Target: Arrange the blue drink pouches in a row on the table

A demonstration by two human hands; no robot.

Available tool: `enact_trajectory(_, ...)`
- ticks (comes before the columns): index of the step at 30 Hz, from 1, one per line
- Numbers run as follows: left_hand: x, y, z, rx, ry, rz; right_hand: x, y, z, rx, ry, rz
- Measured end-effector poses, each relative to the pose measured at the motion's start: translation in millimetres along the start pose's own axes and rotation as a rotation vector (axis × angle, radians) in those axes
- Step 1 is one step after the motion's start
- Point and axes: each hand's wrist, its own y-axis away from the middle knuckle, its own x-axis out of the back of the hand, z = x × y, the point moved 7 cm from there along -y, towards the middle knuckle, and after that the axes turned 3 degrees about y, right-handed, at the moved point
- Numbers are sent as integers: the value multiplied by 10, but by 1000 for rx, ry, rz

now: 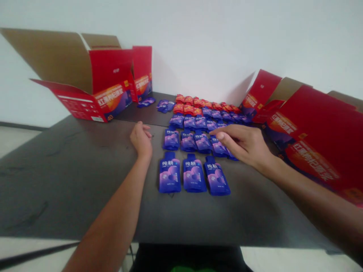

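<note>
At the far left of the dark, scuffed desk (70, 181), an open red corrugated carton (110, 81) stands with its brown inner flaps raised. A second red carton (141, 71) stands just behind its right side. Both show an orange band with large Chinese lettering, and the figure 40 is legible at the lower corner of the nearer carton. Two small clusters of loose purple-blue pouches (165, 105) lie on the desk beside these cartons.

The left hand (141, 140) rests on the desk, empty, with fingers loosely curled, just left of a grid of glossy blue spouted pouches (169, 173). Each flat pouch tapers to a spout and carries the white printed mark 纯耕 above a purple heart-like graphic. Orange-red pouches (187, 109) form the rows farthest back.

The right hand (244, 145) is open, with its fingers together, and covers the right end of the middle rows; contact with the pouches cannot be determined. Further right, large red cartons (312, 132) lean at the desk edge.
</note>
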Motion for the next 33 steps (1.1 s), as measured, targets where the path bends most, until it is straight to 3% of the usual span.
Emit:
enact_trajectory(4,43,-4,-20,-35,12,50,-422,-799,77,141,175,-81)
enact_trajectory(13,19,77,12,-44,13,61,-2088,-2245,165,212,440,-339)
enact_trajectory(20,-3,100,-87,-114,4,69,-2989,-3217,15,265,504,-421)
enact_trajectory(26,-7,121,-136,-156,-9,89,-3399,-3614,-156,314,509,-430)
enact_trajectory(29,-10,131,-115,-145,10,79,-3473,-3596,-176,344,481,-465)
enact_trajectory(33,4,135,-39,-123,62,87,-3418,-3377,-190,399,435,-527)
